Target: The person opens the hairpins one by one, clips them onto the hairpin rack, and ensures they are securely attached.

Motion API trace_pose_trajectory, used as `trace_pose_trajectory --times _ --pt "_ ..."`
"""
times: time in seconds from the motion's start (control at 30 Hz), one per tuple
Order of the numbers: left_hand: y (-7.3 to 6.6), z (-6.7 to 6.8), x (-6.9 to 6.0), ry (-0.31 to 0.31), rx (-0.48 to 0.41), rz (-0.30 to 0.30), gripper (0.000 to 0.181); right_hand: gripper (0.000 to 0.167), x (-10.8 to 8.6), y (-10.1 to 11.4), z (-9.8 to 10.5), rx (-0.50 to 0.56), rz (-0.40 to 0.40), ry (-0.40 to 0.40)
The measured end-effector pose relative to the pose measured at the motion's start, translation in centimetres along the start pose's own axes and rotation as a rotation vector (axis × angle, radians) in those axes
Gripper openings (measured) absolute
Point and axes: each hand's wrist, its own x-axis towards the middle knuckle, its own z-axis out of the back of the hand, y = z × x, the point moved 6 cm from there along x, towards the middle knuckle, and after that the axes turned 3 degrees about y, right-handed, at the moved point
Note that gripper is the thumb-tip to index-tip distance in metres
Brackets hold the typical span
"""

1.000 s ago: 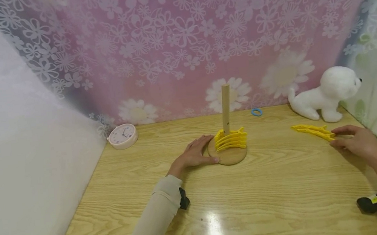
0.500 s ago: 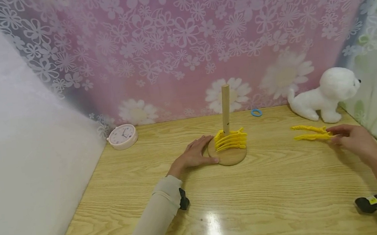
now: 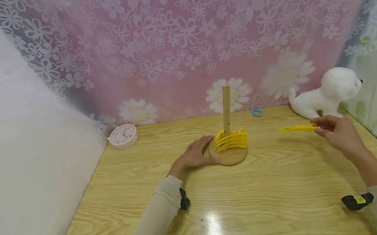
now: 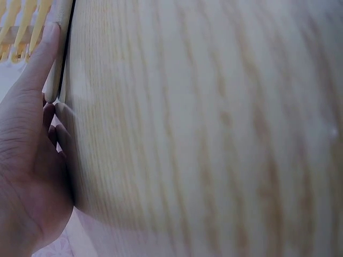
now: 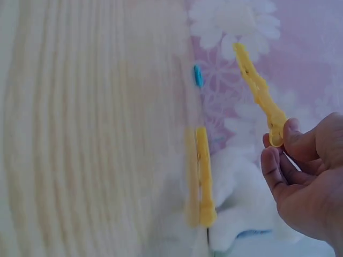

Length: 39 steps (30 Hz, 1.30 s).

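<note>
My left hand (image 3: 195, 155) holds the rim of a round wooden base (image 3: 231, 158), thumb at the near side and fingers at the far side. An upright wooden post (image 3: 226, 108) rises from the base. Several slender yellow plastic pieces (image 3: 231, 140), shaped like hair clips, sit side by side around the post's foot. Over the table at right, my right hand (image 3: 342, 136) pinches one end of another yellow clip (image 3: 296, 128), its free end pointing left. In the right wrist view a second yellow clip (image 5: 205, 182) lies on the table; from the head it is mostly hidden behind the held one.
A blue ring (image 3: 257, 112) lies near the table's back edge. At the back right stands a white plush dog (image 3: 326, 93), and a pink clock (image 3: 123, 136) sits at the back left. A flowered curtain (image 3: 169, 58) closes off the rear.
My right hand has taken one of the two yellow clips, lifted it off the table and moved it left. My left hand stays at the base.
</note>
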Motion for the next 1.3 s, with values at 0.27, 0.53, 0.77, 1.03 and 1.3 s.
trace_pose_trajectory --times 0.27,0.53,0.77,1.03,1.3 --pt "0.0 0.0 0.1 0.005 -0.008 0.009 0.104 0.026 1.0 3.2 -1.1 0.050 0.012 -0.073" --pt "0.0 0.2 0.3 -0.003 0.013 0.012 0.102 0.024 2.2 5.7 -2.5 0.118 0.037 -0.134" --pt "0.4 0.0 0.7 -0.002 0.006 0.013 0.104 0.021 3.2 7.2 -4.4 0.242 0.044 -0.144" --pt "1.6 -0.5 1.6 -0.008 0.005 0.027 0.106 0.021 3.9 9.0 -7.7 0.357 0.034 -0.083" --pt "1.4 -0.4 1.5 -0.004 -0.007 0.036 0.104 0.020 4.3 10.6 -10.5 0.420 0.029 -0.043"
